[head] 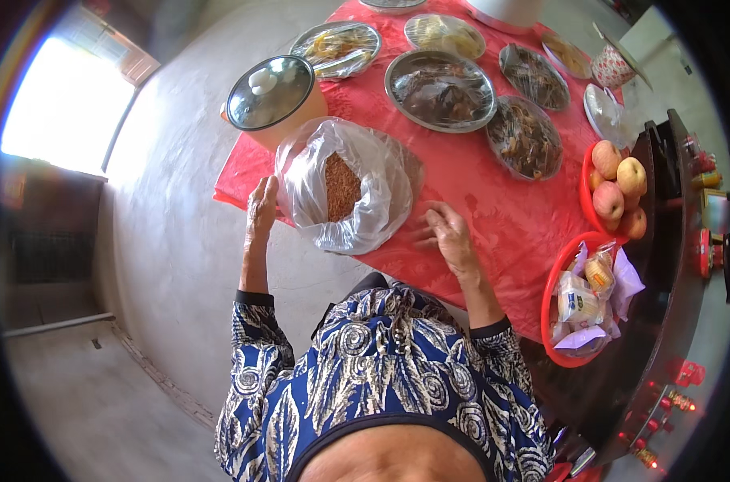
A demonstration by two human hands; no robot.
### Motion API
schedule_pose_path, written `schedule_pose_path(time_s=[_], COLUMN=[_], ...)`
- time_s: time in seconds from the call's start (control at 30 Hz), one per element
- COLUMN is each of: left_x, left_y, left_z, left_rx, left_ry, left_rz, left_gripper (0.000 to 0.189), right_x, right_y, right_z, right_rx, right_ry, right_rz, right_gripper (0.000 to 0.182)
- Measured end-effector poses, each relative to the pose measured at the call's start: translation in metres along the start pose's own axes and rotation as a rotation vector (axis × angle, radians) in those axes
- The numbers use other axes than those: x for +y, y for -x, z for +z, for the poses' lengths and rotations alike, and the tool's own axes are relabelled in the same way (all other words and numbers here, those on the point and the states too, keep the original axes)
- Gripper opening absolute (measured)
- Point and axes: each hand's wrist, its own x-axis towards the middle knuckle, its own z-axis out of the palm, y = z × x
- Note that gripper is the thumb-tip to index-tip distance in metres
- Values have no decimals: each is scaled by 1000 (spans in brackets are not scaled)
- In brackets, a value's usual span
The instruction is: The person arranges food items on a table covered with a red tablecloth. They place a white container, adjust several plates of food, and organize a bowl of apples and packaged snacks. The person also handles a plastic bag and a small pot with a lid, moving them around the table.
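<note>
A clear plastic bag (pixel 377 220) stands at the near left edge of a table with a red cloth (pixel 455 175), its mouth spread wide and reddish-brown grains (pixel 342 190) showing inside. At the bag's left side is my left hand (pixel 263 202), upright with its fingers together; whether it touches the plastic I cannot tell. My right hand (pixel 446 232) is to the right of the bag, over the red cloth, fingers apart and slightly blurred, with nothing in it. Just behind the bag is a pot with a glass lid (pixel 271 93).
Film-covered dishes, among them a large metal bowl (pixel 440 90) and a plate of dark food (pixel 524 137), occupy the table's far part. On the right are a red basket of apples (pixel 588 199) and a red basket of wrapped snacks (pixel 548 313), beside a dark wooden cabinet (pixel 672 265).
</note>
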Motion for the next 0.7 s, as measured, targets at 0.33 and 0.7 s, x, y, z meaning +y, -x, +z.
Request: schedule_pose_path(time_s=[0.33,0.7], left_x=[2,10], left_y=[-42,-40], left_z=[17,9], left_rx=[-276,-653], left_ry=[9,119], left_rz=[59,84], left_gripper=[50,68], right_x=[5,25], right_y=[-27,-57], right_z=[23,46], right_rx=[325,508], right_ry=[533,451], right_rz=[-116,-246], right_gripper=[44,42])
